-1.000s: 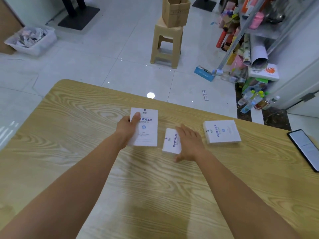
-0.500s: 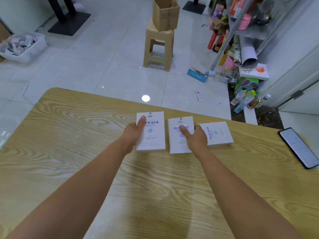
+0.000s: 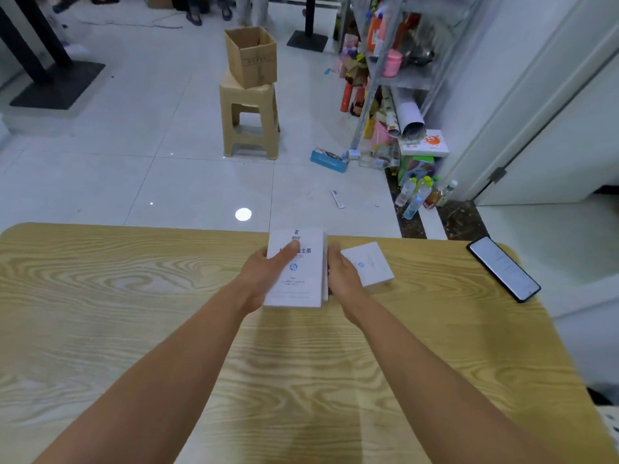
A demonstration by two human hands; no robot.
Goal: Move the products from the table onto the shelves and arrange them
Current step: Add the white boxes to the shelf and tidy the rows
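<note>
The task is barely getting going. None of the white boxes is sitting on the shelves (image 3: 410, 82) yet; all are at the far edge of the table (image 3: 134, 296).

The left hand (image 3: 264, 276) is gripping the nearest box (image 3: 301, 272), with its thumb lying across the printed face and its fingers going under the left edge. A thin white edge is showing along that box's right side. It is probably a second box stacked under it, though the blur is making that hard to confirm.

The right hand (image 3: 341, 274) is pressing against the right side of this stack with straight fingers, open and holding nothing. The third box (image 3: 371, 262) is lying flat just to the right of that hand, touching it or nearly so.

Carrying everything over to the shelves and arranging it there is all waiting to be done.
</note>
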